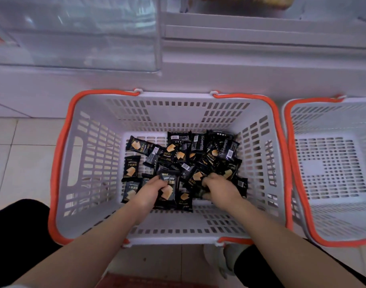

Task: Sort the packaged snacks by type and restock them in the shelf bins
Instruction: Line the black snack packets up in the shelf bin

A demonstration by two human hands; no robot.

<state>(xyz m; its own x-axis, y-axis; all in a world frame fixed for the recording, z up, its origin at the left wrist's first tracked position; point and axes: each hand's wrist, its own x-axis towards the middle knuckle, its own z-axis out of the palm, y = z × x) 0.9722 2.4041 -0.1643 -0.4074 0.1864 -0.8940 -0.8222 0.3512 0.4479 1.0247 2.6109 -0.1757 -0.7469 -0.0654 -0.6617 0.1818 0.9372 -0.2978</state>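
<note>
Hands both down in the grey orange-rimmed basket on the floor. Left hand grip curled round a black DRYCAKE packet near the basket's near edge. Right hand grip curled into the packet pile; can't tell what it holds. Second basket just beside, right.

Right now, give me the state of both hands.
Left hand: grips a black snack pack in the basket.
Right hand: fingers curled into the packs; a hold cannot be told.
</note>
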